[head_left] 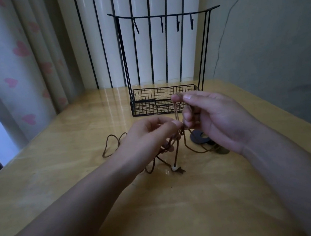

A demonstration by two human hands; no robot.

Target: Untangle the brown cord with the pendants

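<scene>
I could read no brand or writing on anything. My right hand [213,119] pinched a strand of the brown cord [176,114] between thumb and forefinger, raised in front of the wire basket [149,101], its other fingers curled round more cord. My left hand [152,135] pinched the knotted part just below, fingertips nearly touching the right hand's. The cord's middle was hidden behind both hands; a loop [111,145] lay on the counter [58,146] to the left. A pale bead with a dark pendant [177,170] hung low, touching or almost touching the counter. A dark ring pendant [197,136] lay partly behind my right hand, and another shape beneath my wrist was too dim to identify. Bare counter stretched toward me; its left edge met a curtain [23,73].
</scene>
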